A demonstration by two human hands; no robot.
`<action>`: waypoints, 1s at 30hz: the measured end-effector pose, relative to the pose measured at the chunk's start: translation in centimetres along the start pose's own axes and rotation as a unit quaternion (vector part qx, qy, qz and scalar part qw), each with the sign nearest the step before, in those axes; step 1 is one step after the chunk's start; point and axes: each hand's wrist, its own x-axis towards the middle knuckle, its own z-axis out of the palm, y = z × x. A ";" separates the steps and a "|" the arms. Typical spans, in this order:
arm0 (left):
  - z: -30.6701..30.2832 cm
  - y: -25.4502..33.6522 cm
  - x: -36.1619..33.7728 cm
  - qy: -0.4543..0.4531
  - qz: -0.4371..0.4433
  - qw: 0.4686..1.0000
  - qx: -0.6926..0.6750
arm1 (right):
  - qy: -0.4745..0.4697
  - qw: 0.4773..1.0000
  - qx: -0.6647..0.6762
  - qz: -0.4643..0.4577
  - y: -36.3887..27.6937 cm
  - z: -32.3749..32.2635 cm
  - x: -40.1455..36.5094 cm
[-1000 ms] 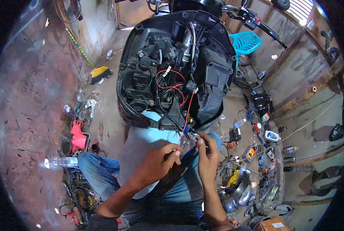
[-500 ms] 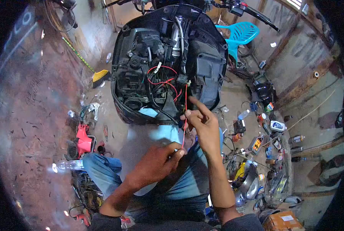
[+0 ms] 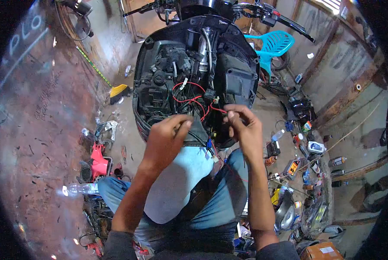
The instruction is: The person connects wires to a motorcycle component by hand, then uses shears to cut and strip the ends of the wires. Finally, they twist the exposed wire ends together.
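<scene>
A motor scooter body [image 3: 138,99] with its inner parts exposed stands in front of me. A thin red wire [image 3: 218,109] runs from near a small pale connector [image 3: 216,99] to my right hand [image 3: 249,132], where thumb and fingers pinch it. My left hand [image 3: 165,141] hovers over the body's near edge, its thumb and fingertips drawn together. Whether anything is between them is too small to make out. Between my hands lie more looped red wire [image 3: 189,100] and a blue connector [image 3: 209,144]. A pale seat-like surface [image 3: 168,190] sits between my knees.
On the right floor are several bottles [image 3: 316,147], an orange-screened meter [image 3: 293,167] and a cardboard box [image 3: 322,251]. A turquoise chair [image 3: 275,43] stands behind the scooter. To the left are a yellow broom [image 3: 118,92], a red plastic part [image 3: 99,161] and a clear bottle [image 3: 82,189].
My left hand has come off the red wire's lower length and moved up and left. My right hand has shifted right, bending the wire, which was stretched straight between both hands.
</scene>
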 end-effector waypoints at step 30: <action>8.1 -1.5 3.6 0.112 -0.160 0.964 0.183 | -0.187 0.964 0.160 0.096 -0.5 -3.2 -5.9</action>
